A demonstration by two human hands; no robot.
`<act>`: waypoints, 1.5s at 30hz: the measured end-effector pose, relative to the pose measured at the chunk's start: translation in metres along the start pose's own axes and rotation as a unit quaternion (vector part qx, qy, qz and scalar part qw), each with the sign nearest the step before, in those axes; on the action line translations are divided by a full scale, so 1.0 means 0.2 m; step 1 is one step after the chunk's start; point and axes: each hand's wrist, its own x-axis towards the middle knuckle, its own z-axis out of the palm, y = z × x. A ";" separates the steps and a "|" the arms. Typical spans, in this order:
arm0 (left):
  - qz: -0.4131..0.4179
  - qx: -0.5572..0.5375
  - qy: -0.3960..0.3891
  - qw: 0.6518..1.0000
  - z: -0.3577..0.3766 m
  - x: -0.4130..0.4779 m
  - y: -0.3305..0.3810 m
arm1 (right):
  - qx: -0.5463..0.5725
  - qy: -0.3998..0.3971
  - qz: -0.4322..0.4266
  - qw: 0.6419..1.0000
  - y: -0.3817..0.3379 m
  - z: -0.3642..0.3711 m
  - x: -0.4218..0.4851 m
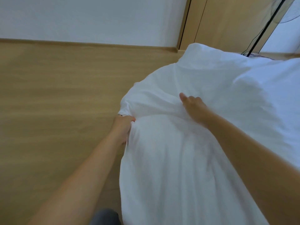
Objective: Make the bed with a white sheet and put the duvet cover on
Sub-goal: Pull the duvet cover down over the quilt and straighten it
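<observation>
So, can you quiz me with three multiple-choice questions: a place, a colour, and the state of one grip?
1. Where is the left-hand grip on the white bedding? A) its bunched left edge B) its middle C) nowhere
2. The floor's colour? A) grey B) light wood brown C) black
3. The right-hand grip is? A) fisted in air B) resting on the bedding C) holding a pillow

Answers: A, it clutches the gathered fabric there; B, pale wood planks show; B, its palm lies on the cloth.
</observation>
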 end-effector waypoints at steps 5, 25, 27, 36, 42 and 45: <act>0.013 0.011 0.024 1.000 -0.02 -0.01 -0.01 | -0.236 0.023 0.013 0.971 0.02 0.02 -0.08; 0.058 0.016 -0.015 0.998 -0.07 0.04 -0.03 | -0.174 0.265 -0.033 0.948 0.05 -0.03 0.09; 0.066 0.060 0.007 0.996 -0.11 0.05 -0.05 | -0.183 0.217 -0.045 0.958 0.13 0.14 0.05; 0.061 0.039 0.013 0.997 -0.09 0.05 -0.06 | -0.002 0.129 -0.100 0.987 -0.19 0.15 -0.13; 0.028 -0.057 0.003 0.998 -0.13 -0.01 -0.07 | -0.118 -0.030 -0.128 0.984 -0.23 0.36 -0.29; -0.052 -0.143 -0.026 0.988 -0.16 -0.05 -0.12 | -0.121 -0.038 -0.149 0.981 -0.21 0.36 -0.30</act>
